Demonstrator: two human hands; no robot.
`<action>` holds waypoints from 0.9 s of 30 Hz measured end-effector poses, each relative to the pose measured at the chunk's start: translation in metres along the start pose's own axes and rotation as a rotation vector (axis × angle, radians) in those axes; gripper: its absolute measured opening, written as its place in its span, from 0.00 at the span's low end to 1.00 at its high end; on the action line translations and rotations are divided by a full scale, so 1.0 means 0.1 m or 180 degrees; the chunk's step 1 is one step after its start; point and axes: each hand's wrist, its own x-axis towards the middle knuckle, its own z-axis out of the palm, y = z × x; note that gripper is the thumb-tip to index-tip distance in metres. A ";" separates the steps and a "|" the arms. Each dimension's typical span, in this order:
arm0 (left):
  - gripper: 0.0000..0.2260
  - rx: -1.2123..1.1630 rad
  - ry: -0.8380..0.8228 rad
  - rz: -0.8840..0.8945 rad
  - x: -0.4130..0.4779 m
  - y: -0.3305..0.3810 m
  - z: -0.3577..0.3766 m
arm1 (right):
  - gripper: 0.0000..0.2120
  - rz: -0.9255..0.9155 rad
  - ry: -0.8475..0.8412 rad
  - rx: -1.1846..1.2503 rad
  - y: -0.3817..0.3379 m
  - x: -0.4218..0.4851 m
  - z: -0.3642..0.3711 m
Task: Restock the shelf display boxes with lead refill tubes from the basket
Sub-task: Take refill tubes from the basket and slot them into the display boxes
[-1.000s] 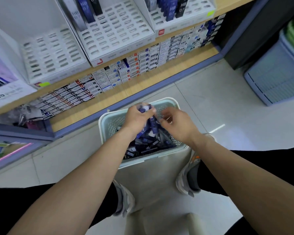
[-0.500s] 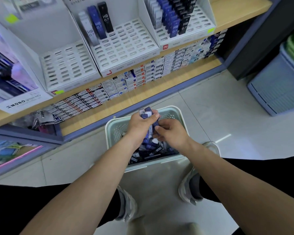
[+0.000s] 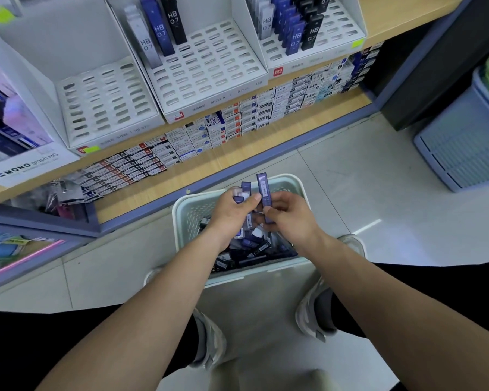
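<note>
Right hand (image 3: 290,221) now has one slim dark-blue plastic lead refill tube (image 3: 264,190) drawn apart from the rest; half a second ago both hands were closed together over the bunch. Tube stands near upright, top end clear above the hand, lower part pinched between thumb and curled fingers.

Left hand (image 3: 229,213) curled round a small bunch of blue and white refill tubes (image 3: 245,190), thumb across the front. Count unclear, perhaps four, since the fingers cover most of them. The two hands sit just beside each other.

Both are above the pale-green perforated plastic basket (image 3: 295,183) on the tiled floor, between the person's shoes. Loose pile of dark tubes (image 3: 249,249) lies in the basket.

Beyond, on the light wooden shelf (image 3: 336,107), three white slotted cardboard display boxes:
- middle box (image 3: 209,71), white, blue and black tubes marked HB 0.7 (image 3: 160,32) standing in its back-left slots
- right box (image 3: 342,29), several rows of tubes
- left box (image 3: 105,100), slots facing up
</note>
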 end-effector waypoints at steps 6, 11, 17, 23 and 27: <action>0.11 0.0037 -0.0033 0.0299 -0.03 0.17 -0.23 | 0.09 -0.0093 0.0034 -0.0081 -0.16 -0.05 -0.09; 0.11 -0.0061 0.0028 0.0606 -0.25 0.56 -0.46 | 0.12 -0.0531 0.0046 -0.0363 -0.42 -0.14 -0.11; 0.13 0.0518 -0.0100 0.0786 -0.67 1.04 -0.76 | 0.10 -0.0799 -0.0192 -0.0655 -0.92 -0.39 -0.01; 0.12 0.0672 -0.0348 0.0950 -1.03 1.34 -0.84 | 0.10 -0.1139 -0.0486 -0.0372 -1.48 -0.66 0.06; 0.12 0.0624 -0.0347 0.1143 -1.17 1.45 -0.82 | 0.17 -0.1191 -0.0554 -0.0038 -1.76 -0.76 0.04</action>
